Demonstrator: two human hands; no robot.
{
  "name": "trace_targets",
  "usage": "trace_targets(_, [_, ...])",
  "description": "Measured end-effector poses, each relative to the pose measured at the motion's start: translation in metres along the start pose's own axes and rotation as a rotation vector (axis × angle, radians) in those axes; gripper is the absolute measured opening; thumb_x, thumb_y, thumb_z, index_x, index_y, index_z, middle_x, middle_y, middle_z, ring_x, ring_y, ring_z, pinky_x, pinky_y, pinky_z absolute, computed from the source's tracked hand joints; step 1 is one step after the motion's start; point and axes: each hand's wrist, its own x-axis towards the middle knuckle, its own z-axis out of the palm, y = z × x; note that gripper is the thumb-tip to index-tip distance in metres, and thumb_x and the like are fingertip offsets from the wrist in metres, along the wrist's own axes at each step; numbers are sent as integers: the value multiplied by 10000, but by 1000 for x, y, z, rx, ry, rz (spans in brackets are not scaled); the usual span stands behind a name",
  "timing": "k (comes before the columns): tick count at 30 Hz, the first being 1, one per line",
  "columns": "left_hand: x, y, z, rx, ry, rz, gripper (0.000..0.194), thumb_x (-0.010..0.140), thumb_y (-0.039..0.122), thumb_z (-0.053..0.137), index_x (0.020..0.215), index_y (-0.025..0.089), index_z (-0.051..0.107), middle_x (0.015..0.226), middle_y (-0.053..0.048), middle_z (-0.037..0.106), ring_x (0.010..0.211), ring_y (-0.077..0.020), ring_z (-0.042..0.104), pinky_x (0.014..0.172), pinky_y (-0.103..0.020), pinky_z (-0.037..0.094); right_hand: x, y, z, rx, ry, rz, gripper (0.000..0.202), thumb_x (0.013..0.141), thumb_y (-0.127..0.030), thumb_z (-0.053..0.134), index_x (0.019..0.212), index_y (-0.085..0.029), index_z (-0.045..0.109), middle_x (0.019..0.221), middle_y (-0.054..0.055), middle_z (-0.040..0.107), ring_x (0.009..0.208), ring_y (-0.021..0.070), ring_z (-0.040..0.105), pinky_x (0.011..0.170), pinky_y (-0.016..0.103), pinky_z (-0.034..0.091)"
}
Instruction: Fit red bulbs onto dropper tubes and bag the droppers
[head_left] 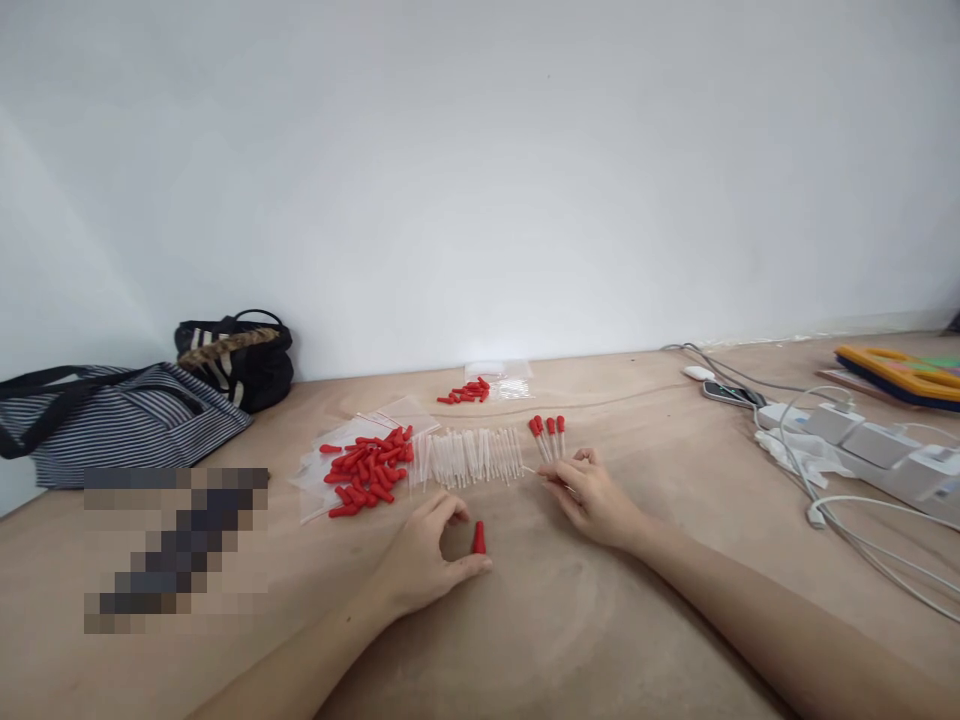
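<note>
A single red rubber bulb (479,538) stands on the table between the thumb and fingers of my left hand (435,555), which are apart. My right hand (589,497) has its thumb and fingers pinched near the end of a thin clear tube (531,470). Just beyond that hand lie several droppers with red bulbs (551,425). A row of clear tubes (472,457) spreads across the middle. Left of it, a pile of red bulbs (367,470) rests on clear plastic bags (315,480).
Against the wall are more red bulbs (465,392) and clear tubes (514,387). A striped bag (135,420) and a black bag (259,365) stand at left. A power strip (885,450) with white cables, a phone (731,395) and a yellow-blue frame (900,375) lie at right.
</note>
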Motion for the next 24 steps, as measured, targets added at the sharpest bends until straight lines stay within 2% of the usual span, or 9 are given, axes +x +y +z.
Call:
trace_targets(4, [-2, 4, 12, 28, 24, -25, 49, 733, 225, 501, 723, 188, 533, 739, -19, 555, 643, -157, 523, 604, -283, 423, 0, -5, 6, -9, -19, -40, 181, 818, -121, 383, 926, -179, 517, 733, 18, 573, 669, 128, 512, 763, 308, 261])
trace_targets(8, [-1, 7, 18, 16, 79, 3, 123, 715, 139, 475, 810, 174, 544, 771, -30, 554, 677, -160, 531, 632, -285, 428, -1, -8, 11, 15, -29, -27, 177, 821, -130, 388, 924, -174, 524, 744, 18, 570, 679, 125, 505, 765, 311, 258])
trace_targets(11, [4, 6, 19, -18, 53, 49, 148, 746, 162, 471, 854, 183, 570, 817, -34, 553, 729, -165, 541, 678, -293, 427, -2, -10, 12, 32, -45, -27, 186, 839, -135, 368, 935, -171, 522, 765, 28, 570, 703, 130, 506, 753, 307, 264])
trace_targets(13, [9, 5, 20, -59, 32, 54, 133, 783, 190, 447, 798, 189, 580, 810, -28, 555, 723, -159, 541, 676, -289, 427, -2, -11, 13, 36, -38, -22, 179, 852, -150, 360, 926, -170, 523, 765, 31, 571, 694, 129, 503, 739, 301, 268])
trace_targets(19, [25, 2, 28, -222, 73, -12, 96, 805, 223, 443, 842, 186, 523, 765, -3, 575, 697, -149, 531, 636, -270, 420, 0, -14, 17, 34, 21, 13, 145, 857, -191, 399, 861, -185, 544, 723, 4, 576, 660, 109, 506, 728, 289, 251])
trace_targets(24, [25, 0, 31, -307, 85, -38, 120, 810, 267, 444, 843, 181, 522, 752, 1, 582, 682, -141, 531, 617, -258, 415, 2, -18, 20, 26, 34, 8, 153, 856, -199, 403, 852, -188, 556, 709, 1, 587, 653, 106, 514, 720, 289, 241])
